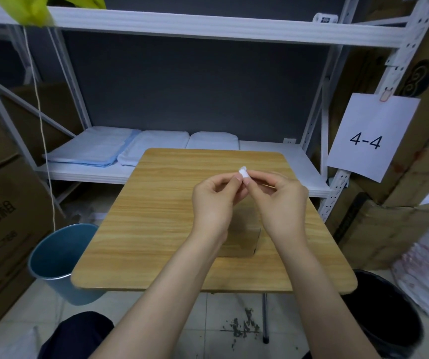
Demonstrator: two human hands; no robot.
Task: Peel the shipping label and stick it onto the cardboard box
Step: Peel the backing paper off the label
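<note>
Peeling step in hand. Left hand (214,200) and right hand (279,200) raised together above the middle of the wooden desk (156,203), fingertips meeting on a small white shipping label (243,173), rolled or crumpled into a tight wad. Both hands closed in a fine pinch on it, thumb and forefinger of each pressed to the paper, remaining fingers curled loosely. Whether backing and sticker have begun to part: too small to tell.

Cardboard box (241,242) flat on the desk directly below the wrists, largely hidden by the forearms, only its near edge and right side showing. Label held well above it, not touching.

Blue bin (55,257) on the floor just left of the desk, black bin (389,314) to the right; probably meant for the waste backing.

Next, by judgement: catching a corner with a nail, separating the 2 layers, flattening the sticky piece, then lowering it onto the box top and pressing smooth. Risk of the adhesive folding onto itself, given how curled the paper looks.
</note>
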